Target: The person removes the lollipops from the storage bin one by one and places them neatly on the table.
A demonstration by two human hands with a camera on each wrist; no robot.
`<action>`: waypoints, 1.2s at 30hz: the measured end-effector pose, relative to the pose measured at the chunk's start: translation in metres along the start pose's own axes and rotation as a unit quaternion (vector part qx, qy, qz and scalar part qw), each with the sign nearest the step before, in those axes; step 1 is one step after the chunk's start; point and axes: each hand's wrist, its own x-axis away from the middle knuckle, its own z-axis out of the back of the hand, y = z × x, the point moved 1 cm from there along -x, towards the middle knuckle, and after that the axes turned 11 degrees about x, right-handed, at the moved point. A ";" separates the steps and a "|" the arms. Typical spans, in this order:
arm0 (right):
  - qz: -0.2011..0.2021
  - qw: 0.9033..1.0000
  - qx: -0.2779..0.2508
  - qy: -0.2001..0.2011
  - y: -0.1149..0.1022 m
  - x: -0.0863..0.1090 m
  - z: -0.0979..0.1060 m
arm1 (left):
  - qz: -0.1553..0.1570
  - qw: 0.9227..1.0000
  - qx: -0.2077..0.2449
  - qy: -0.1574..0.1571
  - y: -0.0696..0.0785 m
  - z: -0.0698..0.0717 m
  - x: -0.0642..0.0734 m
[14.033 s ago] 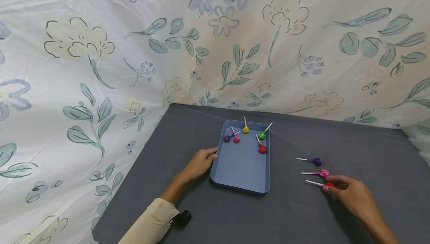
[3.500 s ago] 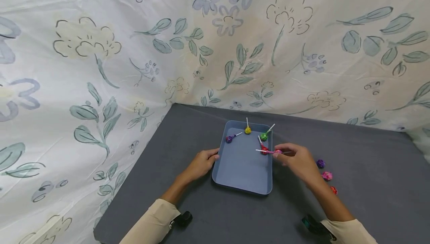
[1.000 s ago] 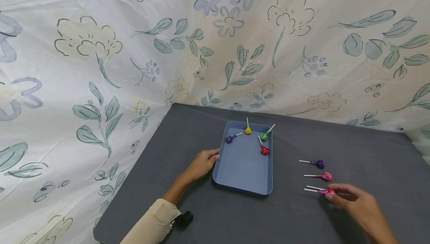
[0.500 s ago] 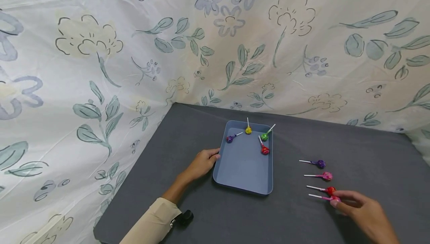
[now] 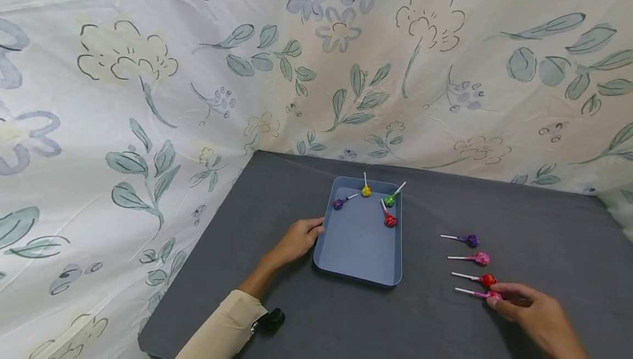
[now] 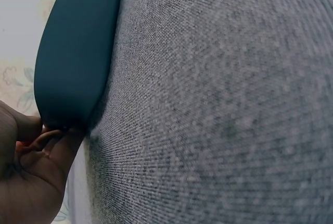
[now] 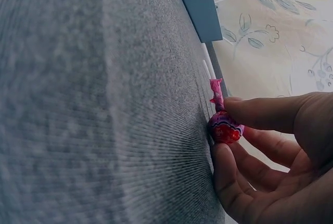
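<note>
Closest in, the right hand [image 5: 533,313] has a pink lollipop [image 7: 227,126] pinched by its candy end between thumb and fingertips. The ball sits right in the pinch, and the stick pokes out past the fingers toward a bit after 9 o'clock. It's down at the grey table [image 5: 425,315] — can't tell if it's actually touching the cloth.

Just off those fingertips at 11 o'clock is a red lollipop [image 5: 487,280], then a second pink lollipop [image 5: 482,259], then a purple lollipop [image 5: 472,241], all with sticks pointing around 9.

Well apart at 10 o'clock from that hand is the blue tray [image 5: 356,252]. The left hand [image 5: 295,239] grips its edge at the tray's 9 o'clock. Inside there's another red one [image 5: 390,220] at 2, a green one [image 5: 389,200] between 1 and 2, a yellow one [image 5: 365,191] at 12 and another purple one [image 5: 338,204] at 11.

Behind it all — a flowery curtain [image 5: 198,18].
</note>
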 end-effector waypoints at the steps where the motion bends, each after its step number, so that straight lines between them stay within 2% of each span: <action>1: -0.001 1.000 -0.001 -0.001 0.001 0.000 0.000 | 0.001 1.000 -0.001 0.000 0.000 0.000 0.000; 4: -0.003 1.000 -0.006 -0.002 0.002 -0.001 -0.002 | 0.003 1.000 -0.004 -0.001 0.000 0.000 0.000; 11: -0.027 0.999 -0.025 0.024 0.005 -0.004 -0.006 | 0.007 1.000 0.002 -0.001 0.000 0.000 0.002; 19: -0.013 0.999 -0.022 0.034 0.007 -0.004 -0.008 | 0.005 1.000 0.001 0.001 0.000 0.000 0.003; 26: -0.025 0.998 -0.038 0.043 0.004 0.000 -0.010 | 0.000 1.000 -0.004 0.002 -0.001 0.000 0.003; 31: 0.004 0.999 -0.021 0.045 0.002 0.005 -0.002 | 0.000 1.000 -0.005 0.003 0.000 0.001 0.003; 36: 0.021 0.997 0.002 0.077 -0.004 0.008 0.004 | 0.000 1.000 -0.005 0.003 0.001 0.001 0.002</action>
